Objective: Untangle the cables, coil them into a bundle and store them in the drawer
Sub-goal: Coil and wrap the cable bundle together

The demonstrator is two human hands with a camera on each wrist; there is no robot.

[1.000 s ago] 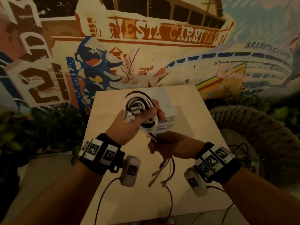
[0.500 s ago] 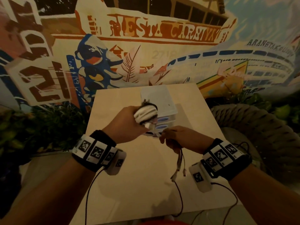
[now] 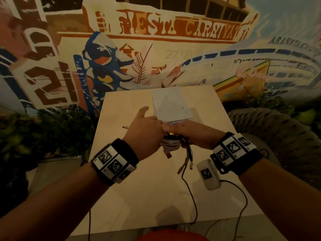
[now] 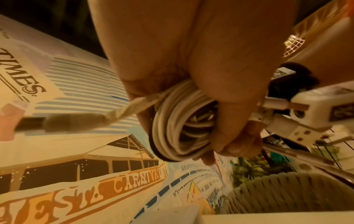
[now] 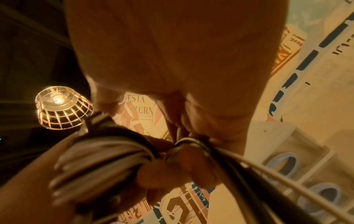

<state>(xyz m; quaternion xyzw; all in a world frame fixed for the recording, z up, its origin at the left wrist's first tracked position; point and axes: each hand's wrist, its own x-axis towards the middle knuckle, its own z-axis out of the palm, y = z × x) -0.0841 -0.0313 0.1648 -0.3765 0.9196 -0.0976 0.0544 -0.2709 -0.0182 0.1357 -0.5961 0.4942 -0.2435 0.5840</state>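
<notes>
A coil of white and black cables (image 3: 169, 145) hangs low over the pale wooden table (image 3: 139, 197), just in front of the small white drawer unit (image 3: 171, 105). My left hand (image 3: 145, 136) grips the coil (image 4: 178, 125) with its back turned up. One plug end (image 4: 67, 122) sticks out to the left. My right hand (image 3: 192, 134) touches the left one and holds the loose cable strands (image 5: 193, 145), which bend over one of its fingers. Several loose ends (image 3: 185, 160) dangle below both hands. The drawers (image 5: 287, 165) have blue handles; I cannot tell whether they stand open.
A painted mural wall rises behind the table. A woven rope seat (image 3: 278, 136) sits to the right and green plants (image 3: 43, 133) to the left. Thin black wires (image 3: 190, 193) from the wrist cameras trail across the table's near part. A lit cage lamp (image 5: 61, 107) hangs overhead.
The left hand has lowered the coil from chest height and turned its back up. Both hands have come together in front of the drawer unit, and the dangling ends look shorter.
</notes>
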